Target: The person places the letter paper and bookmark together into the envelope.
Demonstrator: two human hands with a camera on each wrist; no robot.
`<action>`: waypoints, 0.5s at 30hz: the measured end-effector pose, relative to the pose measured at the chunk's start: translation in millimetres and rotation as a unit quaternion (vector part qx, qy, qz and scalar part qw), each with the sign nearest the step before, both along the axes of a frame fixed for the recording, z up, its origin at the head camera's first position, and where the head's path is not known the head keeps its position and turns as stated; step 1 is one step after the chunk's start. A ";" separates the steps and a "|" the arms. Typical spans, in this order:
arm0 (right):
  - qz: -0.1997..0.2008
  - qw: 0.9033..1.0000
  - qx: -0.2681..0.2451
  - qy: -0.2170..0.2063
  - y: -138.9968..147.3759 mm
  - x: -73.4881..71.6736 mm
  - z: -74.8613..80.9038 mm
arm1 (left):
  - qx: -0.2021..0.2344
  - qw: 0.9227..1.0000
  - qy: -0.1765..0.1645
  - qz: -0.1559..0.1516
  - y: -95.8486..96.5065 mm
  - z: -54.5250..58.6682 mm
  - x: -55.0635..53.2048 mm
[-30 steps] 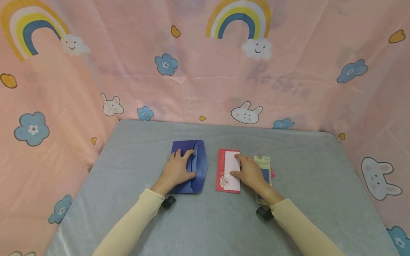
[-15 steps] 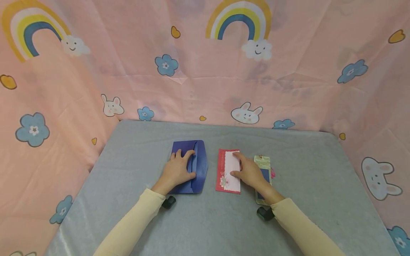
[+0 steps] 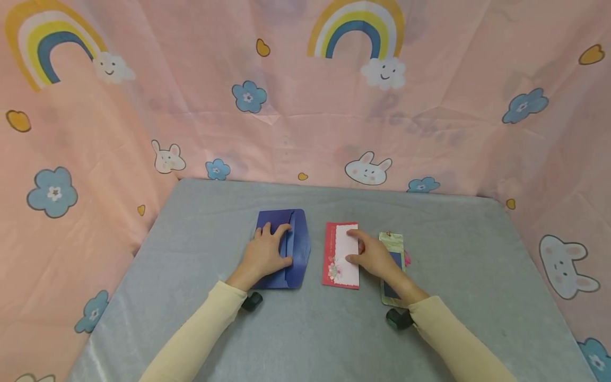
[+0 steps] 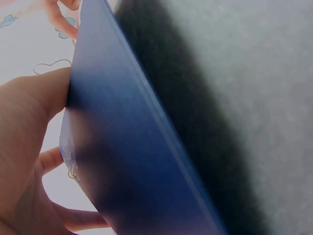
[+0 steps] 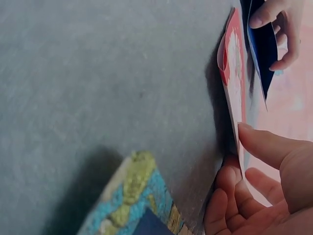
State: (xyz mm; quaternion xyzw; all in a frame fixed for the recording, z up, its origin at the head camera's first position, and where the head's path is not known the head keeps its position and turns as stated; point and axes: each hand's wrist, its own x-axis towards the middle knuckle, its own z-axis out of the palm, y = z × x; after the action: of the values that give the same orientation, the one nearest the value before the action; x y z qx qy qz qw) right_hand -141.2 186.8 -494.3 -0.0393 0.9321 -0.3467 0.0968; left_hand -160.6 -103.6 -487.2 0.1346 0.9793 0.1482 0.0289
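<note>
A dark blue envelope (image 3: 298,254) lies on the left of the table's middle, its flap opened to the right. Across it rests my left hand (image 3: 262,254), fingertips and thumb spread over its face. To the right is a red folded card (image 3: 329,249) with a white panel and a flower print. My right hand (image 3: 374,257) pinches its right edge; in the right wrist view the thumb (image 5: 264,144) lies on top and curled fingers (image 5: 230,188) reach under. Partly hidden beneath my right wrist is a green-patterned flat piece (image 3: 392,241) with a dark blue panel.
Grey cloth covers the table (image 3: 305,339). Pink curtain (image 3: 296,132) with rainbows, flowers and rabbits hangs along the back and both sides. A small pink tassel (image 3: 407,258) sticks out at the right of the green-patterned piece. Black cameras sit at both wrists.
My right wrist has shifted slightly to the right, and its curled fingers show a little more beside the card's edge. The left hand and blue envelope stay in place.
</note>
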 end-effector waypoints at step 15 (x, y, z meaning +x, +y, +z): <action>-0.001 0.999 -0.035 -0.014 5.7 -3.0 -0.3 | 0.000 1.000 -0.001 -0.001 0.2 -0.7 -1.0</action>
State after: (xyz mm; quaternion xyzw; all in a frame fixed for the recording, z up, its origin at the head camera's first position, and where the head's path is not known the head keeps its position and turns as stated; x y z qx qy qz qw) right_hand -144.2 192.4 -494.7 -0.0365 0.9179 -0.3802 0.1078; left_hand -161.6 -103.4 -487.9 0.1357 0.9791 0.1481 0.0306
